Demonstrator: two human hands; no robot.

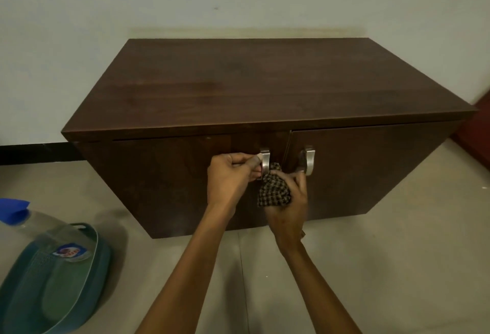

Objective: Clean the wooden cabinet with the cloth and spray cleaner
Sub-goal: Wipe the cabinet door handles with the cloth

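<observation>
A dark wooden cabinet (pixel 265 89) stands on a pale floor (pixel 397 267) against a light wall (pixel 265 7), its bare top stretching away beyond both hands. Its two front doors meet just above the hands, and the right door stands slightly ajar. Well to the left of the left hand, at the lower corner of the view, a green basin (pixel 53 286) sits on the floor with a clear spray bottle (pixel 34 230) in front of it; the bottle has a blue cap and bluish liquid inside, and it is blurred by closeness.

The left hand (pixel 228 174) is closed around the metal handle of the left door (pixel 264 164), fingers curled over its near edge. The right hand (pixel 289 201) sits just beside it, fingers clenched on a bunched brown-and-cream checked cloth (pixel 274 190). The cloth is pressed to the door front between the two handles, touching the lower end of the left one. The right door's handle (pixel 309 161) lies just above the right hand's fingertips.
</observation>
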